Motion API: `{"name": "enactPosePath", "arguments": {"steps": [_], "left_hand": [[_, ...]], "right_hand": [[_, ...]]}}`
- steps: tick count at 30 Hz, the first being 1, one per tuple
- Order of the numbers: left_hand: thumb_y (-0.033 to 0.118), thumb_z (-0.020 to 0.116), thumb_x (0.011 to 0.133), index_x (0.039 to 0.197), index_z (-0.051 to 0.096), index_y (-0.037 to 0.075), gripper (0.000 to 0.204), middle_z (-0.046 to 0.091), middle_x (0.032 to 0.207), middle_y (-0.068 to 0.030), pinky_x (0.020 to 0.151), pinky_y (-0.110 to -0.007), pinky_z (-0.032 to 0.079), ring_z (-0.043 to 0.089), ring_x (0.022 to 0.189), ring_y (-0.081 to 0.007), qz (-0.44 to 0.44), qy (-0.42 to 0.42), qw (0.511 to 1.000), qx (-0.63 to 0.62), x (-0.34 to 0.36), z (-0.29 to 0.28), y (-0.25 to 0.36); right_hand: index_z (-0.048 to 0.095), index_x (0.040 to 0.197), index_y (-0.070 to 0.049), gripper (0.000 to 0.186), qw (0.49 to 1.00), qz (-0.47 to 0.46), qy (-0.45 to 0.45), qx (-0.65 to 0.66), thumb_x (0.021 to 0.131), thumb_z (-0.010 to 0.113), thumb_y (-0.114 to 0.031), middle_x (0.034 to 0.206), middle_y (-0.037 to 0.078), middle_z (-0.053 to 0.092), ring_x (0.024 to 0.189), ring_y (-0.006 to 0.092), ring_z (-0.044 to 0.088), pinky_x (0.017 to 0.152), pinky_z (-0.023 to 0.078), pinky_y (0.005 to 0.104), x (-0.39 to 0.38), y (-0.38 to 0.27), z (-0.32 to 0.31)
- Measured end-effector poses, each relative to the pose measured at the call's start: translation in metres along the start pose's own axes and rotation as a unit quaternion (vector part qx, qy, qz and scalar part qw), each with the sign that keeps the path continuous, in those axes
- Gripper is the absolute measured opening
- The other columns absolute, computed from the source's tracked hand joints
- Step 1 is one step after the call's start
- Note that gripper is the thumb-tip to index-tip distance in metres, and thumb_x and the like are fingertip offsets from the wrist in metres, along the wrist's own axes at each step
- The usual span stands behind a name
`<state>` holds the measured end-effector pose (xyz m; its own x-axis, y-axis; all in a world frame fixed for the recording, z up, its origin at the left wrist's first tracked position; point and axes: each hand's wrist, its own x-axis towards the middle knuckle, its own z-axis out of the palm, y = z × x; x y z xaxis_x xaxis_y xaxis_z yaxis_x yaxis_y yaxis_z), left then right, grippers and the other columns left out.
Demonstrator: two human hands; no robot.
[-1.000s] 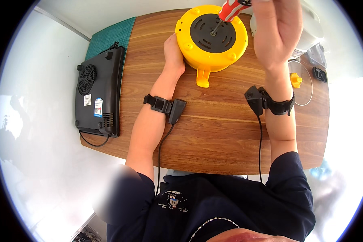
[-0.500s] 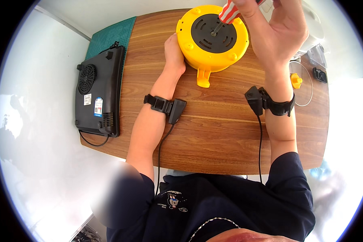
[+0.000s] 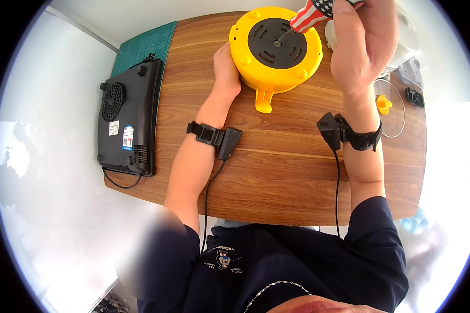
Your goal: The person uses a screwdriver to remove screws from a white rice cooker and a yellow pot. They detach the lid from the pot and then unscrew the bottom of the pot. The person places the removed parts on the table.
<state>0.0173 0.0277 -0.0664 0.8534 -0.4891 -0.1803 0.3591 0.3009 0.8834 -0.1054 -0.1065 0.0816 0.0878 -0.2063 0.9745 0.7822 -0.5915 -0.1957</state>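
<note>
A round yellow appliance (image 3: 277, 81) with a black slotted disc (image 3: 269, 55) on its upturned face stands at the far side of the table. My left hand (image 3: 226, 70) grips its left side, the fingertips hidden behind the rim. In my right hand (image 3: 364, 44) is a screwdriver (image 3: 309, 18) with a stars-and-stripes handle, held tilted toward the upper right. Its thin shaft meets a screw at the centre of the black disc. From the appliance's near side a yellow handle-like tab (image 3: 263, 100) sticks out.
At the left, a black device (image 3: 128, 117) with a round vent grille lies on the table, by a green cutting mat (image 3: 141, 44). On the right are a yellow knob (image 3: 384, 104), a white cable (image 3: 403, 112), a small black part (image 3: 414, 97) and a white rounded appliance (image 3: 406, 44).
My right hand has turned about the screwdriver, and more of the starred part of its handle shows. The left hand and the yellow appliance stay almost where they were.
</note>
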Motion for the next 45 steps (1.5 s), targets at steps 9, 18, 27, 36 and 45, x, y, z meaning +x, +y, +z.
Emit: {"name": "enactPosePath", "arguments": {"steps": [9,18,27,36,45], "left_hand": [[0.018,0.05,0.103,0.098,0.066,0.008,0.019,0.067,0.095,0.0002,0.078,-0.03,0.049,0.062,0.086,-0.0124,-0.001,-0.003,1.0,-0.001,0.0,0.002,0.0],[0.017,0.051,0.102,0.097,0.065,0.007,0.018,0.067,0.094,-0.0005,0.078,-0.03,0.049,0.062,0.085,-0.0127,0.002,-0.003,1.0,-0.01,-0.001,0.003,0.001],[0.018,0.051,0.103,0.093,0.063,0.008,0.019,0.066,0.093,0.0001,0.077,-0.03,0.048,0.06,0.083,-0.0119,0.004,-0.004,1.0,-0.009,0.001,0.001,-0.001],[0.019,0.051,0.104,0.091,0.063,0.009,0.02,0.065,0.091,0.0007,0.076,-0.03,0.047,0.059,0.082,-0.0118,0.002,0.006,1.0,-0.001,0.0,-0.003,0.0],[0.019,0.051,0.103,0.091,0.063,0.009,0.02,0.065,0.09,0.0002,0.076,-0.03,0.047,0.06,0.082,-0.0124,0.006,0.004,1.0,-0.005,0.0,-0.001,-0.001]], "right_hand": [[0.056,0.138,0.004,0.049,0.993,0.008,-0.112,-0.036,0.098,0.072,-0.019,0.118,0.011,0.062,0.106,0.0154,0.058,0.095,0.047,0.0288,0.008,-0.016,-0.012],[0.052,0.137,0.006,0.043,0.962,-0.05,-0.171,-0.205,0.1,0.064,-0.013,0.125,0.016,0.062,0.115,0.0187,0.06,0.104,0.047,0.0328,0.014,-0.013,-0.027],[0.054,0.133,0.005,0.04,0.964,0.005,-0.195,-0.183,0.099,0.066,-0.011,0.124,0.014,0.063,0.11,0.015,0.061,0.099,0.05,0.0312,0.018,-0.024,-0.035],[0.054,0.138,0.004,0.046,0.99,0.054,-0.083,-0.095,0.097,0.07,-0.008,0.125,0.012,0.064,0.107,0.0146,0.061,0.095,0.051,0.0301,0.005,-0.014,-0.01],[0.058,0.133,0.006,0.039,0.995,0.01,-0.101,0.004,0.097,0.068,-0.007,0.129,0.015,0.063,0.117,0.0216,0.061,0.101,0.047,0.0301,0.008,-0.015,-0.014]]}}
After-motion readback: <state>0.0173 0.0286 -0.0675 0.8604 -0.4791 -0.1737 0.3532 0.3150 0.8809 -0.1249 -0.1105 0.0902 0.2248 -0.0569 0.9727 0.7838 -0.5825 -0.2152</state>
